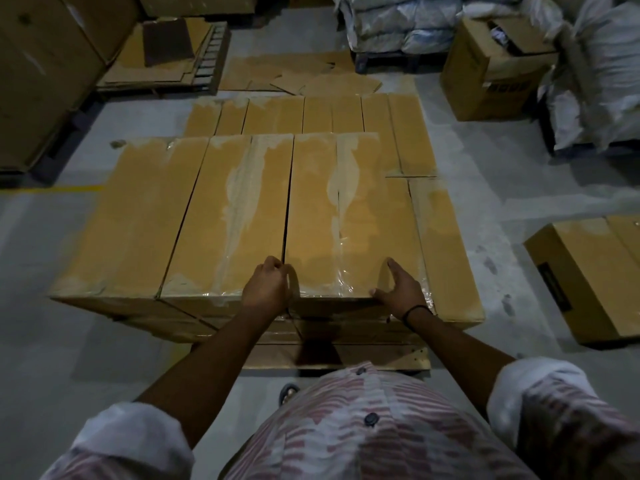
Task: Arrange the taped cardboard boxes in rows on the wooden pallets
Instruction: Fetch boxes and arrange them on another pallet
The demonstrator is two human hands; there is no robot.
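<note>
Three long taped cardboard boxes lie side by side on top of the stack in front of me. Both hands are on the near end of the rightmost top box (332,209). My left hand (268,287) curls its fingers into the gap at that box's left edge. My right hand (398,292) is spread over its near right corner, thumb on the front edge. A lower layer of boxes (440,244) shows to the right and behind. A strip of the wooden pallet (381,355) peeks out under the stack, near my body.
One more taped box (588,271) lies on the floor at the right. Flattened cardboard (298,74) lies beyond the stack. Tall cartons (45,64) stand at the left, an open carton (491,67) and wrapped white sacks (595,81) at the back right.
</note>
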